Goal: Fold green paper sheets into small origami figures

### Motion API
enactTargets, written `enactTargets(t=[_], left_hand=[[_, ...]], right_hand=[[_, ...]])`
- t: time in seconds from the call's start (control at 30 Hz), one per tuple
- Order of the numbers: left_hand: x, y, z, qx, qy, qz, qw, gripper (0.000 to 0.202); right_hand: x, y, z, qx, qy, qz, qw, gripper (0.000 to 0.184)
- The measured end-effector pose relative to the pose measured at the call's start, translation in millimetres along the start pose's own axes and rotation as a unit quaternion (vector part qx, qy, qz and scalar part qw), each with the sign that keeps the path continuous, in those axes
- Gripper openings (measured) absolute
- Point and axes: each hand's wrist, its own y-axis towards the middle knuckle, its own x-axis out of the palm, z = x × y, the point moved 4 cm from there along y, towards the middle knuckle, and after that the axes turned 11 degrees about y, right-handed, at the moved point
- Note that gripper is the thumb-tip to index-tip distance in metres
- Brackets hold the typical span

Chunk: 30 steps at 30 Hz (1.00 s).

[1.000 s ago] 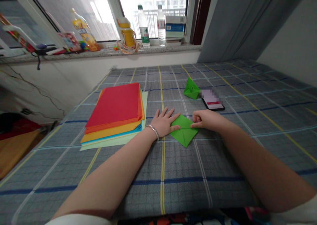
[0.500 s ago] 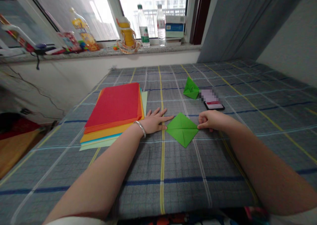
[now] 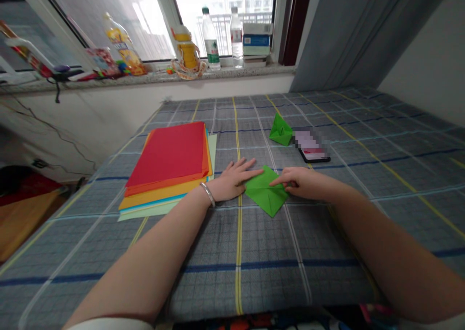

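Observation:
A green folded paper (image 3: 268,201), diamond-shaped with crease lines, lies flat on the checked cloth in front of me. My left hand (image 3: 232,180) rests palm down with fingers spread; its index finger reaches over the paper's upper left edge and its thumb is by the left corner. A silver bangle circles that wrist. From the right, my right hand (image 3: 300,182) touches the paper, index finger stretched out near the centre crease and the other fingers curled. It covers the paper's right corner. Farther back stands a green folded paper piece (image 3: 281,130).
A stack of coloured paper (image 3: 170,155), red on top, lies left of my left hand. Beyond my right hand is a phone (image 3: 313,148). Bottles (image 3: 210,39), a yellow cup (image 3: 188,54) and boxes (image 3: 256,40) line the windowsill at the back.
My right hand has moved left from the paper's right corner, with its index finger now over the middle. My left hand has shifted slightly right, its index finger now on the paper.

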Motion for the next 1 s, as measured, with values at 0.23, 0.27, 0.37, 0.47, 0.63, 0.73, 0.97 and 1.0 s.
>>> enactTargets(t=[0.23, 0.27, 0.37, 0.47, 0.63, 0.73, 0.97, 1.0], left_hand=[[8.5, 12, 33, -0.030, 0.052, 0.080, 0.995, 0.047], [9.6, 13, 35, -0.035, 0.063, 0.080, 0.994, 0.048], [11.2, 13, 36, -0.046, 0.086, 0.071, 0.993, 0.050], [11.0, 12, 35, -0.052, 0.093, 0.061, 0.992, 0.051], [10.9, 12, 35, -0.054, 0.091, 0.058, 0.993, 0.051], [11.8, 14, 34, -0.055, 0.088, 0.048, 0.993, 0.052], [12.7, 15, 33, -0.062, 0.094, 0.044, 0.993, 0.053], [12.9, 15, 33, -0.062, 0.094, 0.046, 0.993, 0.053]], right_hand=[[6, 2, -16, -0.019, -0.098, 0.024, 0.995, 0.031], [6, 2, -18, -0.021, -0.112, 0.025, 0.993, 0.031], [7, 0, -24, -0.015, -0.162, 0.024, 0.986, 0.030], [9, -2, -32, 0.008, -0.212, 0.027, 0.977, 0.031], [13, -3, -43, 0.045, -0.251, 0.033, 0.966, 0.029], [13, -3, -44, 0.051, -0.253, 0.038, 0.965, 0.028], [5, -8, -39, 0.096, -0.245, 0.026, 0.964, 0.024], [3, -9, -38, 0.109, -0.245, 0.024, 0.963, 0.025]])
